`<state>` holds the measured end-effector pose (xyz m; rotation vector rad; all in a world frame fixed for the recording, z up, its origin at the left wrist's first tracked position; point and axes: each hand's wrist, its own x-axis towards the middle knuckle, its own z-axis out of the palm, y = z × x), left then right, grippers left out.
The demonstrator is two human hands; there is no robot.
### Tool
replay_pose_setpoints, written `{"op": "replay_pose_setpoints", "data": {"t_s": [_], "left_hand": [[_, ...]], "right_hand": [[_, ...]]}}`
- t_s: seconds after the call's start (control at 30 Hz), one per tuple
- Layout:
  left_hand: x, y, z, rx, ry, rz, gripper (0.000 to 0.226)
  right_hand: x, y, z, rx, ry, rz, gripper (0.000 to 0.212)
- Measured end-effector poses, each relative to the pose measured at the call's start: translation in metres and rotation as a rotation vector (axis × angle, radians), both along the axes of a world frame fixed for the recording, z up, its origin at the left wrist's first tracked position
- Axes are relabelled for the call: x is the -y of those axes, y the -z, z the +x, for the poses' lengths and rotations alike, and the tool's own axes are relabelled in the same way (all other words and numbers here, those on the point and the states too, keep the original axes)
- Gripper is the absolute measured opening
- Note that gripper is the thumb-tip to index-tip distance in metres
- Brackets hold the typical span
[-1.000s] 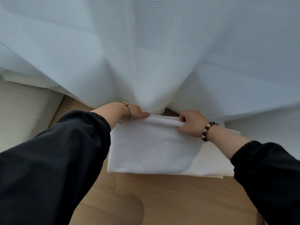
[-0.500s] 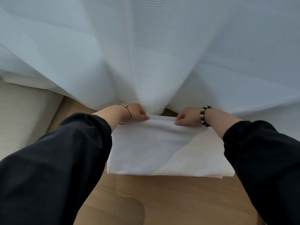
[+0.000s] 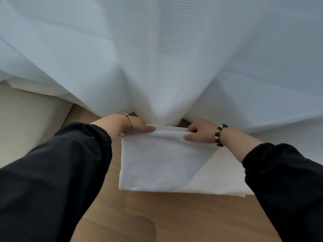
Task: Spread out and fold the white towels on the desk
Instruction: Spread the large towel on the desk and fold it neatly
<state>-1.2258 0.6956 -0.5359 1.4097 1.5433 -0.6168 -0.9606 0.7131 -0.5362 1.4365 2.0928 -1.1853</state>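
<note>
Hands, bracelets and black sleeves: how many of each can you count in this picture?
Hands: 2, the left hand and the right hand, both pinching the white towel
Bracelets: 2, a metal bangle and a bead bracelet
Black sleeves: 2, the left sleeve and the right sleeve
Total: 6

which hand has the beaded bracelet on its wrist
The right hand, gripping the far edge of the white towel: its wrist carries a beaded bracelet of dark and pale beads, while the wrist of the left hand carries a thin metal bangle.
</note>
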Motion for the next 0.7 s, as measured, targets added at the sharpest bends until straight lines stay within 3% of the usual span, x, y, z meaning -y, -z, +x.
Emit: {"op": "replay_pose_setpoints", "data": {"t_s": [0.3, 0.5, 0.57, 0.63, 0.7], "left_hand": [[-0.001, 0.011, 0.003, 0.163, 0.045, 0.417, 0.036], [0.01, 0.012, 0.015, -0.124, 0.354, 0.675, 0.03], [0.023, 0.01, 0.025, -0.197, 0.435, 0.965, 0.026], [0.045, 0.014, 0.042, -0.146, 0.36, 1.172, 0.031], [0.068, 0.027, 0.061, -0.003, 0.236, 1.109, 0.042]], "right_hand": [[-0.006, 0.01, -0.009, 0.068, 0.092, 0.068, 0.029], [0.003, 0.024, -0.011, 0.092, 0.086, 0.244, 0.024], [0.009, 0.028, -0.011, 0.063, 0.141, 0.281, 0.027], [0.015, 0.03, -0.013, 0.065, 0.166, 0.355, 0.033], [0.021, 0.031, -0.017, 0.095, 0.12, 0.491, 0.038]]}}
